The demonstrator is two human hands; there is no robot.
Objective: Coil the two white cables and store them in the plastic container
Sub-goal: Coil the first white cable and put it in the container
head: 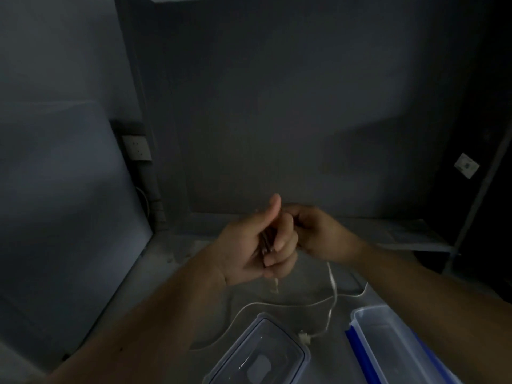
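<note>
Above the grey tabletop [177, 261], left hand [257, 245] grips gathered thin white cable [331, 289]; right hand [318, 234] pinches it. Keep loops even, tail untangled.

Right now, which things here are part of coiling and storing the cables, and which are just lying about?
Job:
white cable
left hand
right hand
plastic container
clear lid

Lying about:
wall socket
white tag

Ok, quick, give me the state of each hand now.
Left hand: closed around loops of white cable, thumb up.
Right hand: fingers curled shut against the left hand, apparently pinching the same cable; the contact itself is hidden.
</note>
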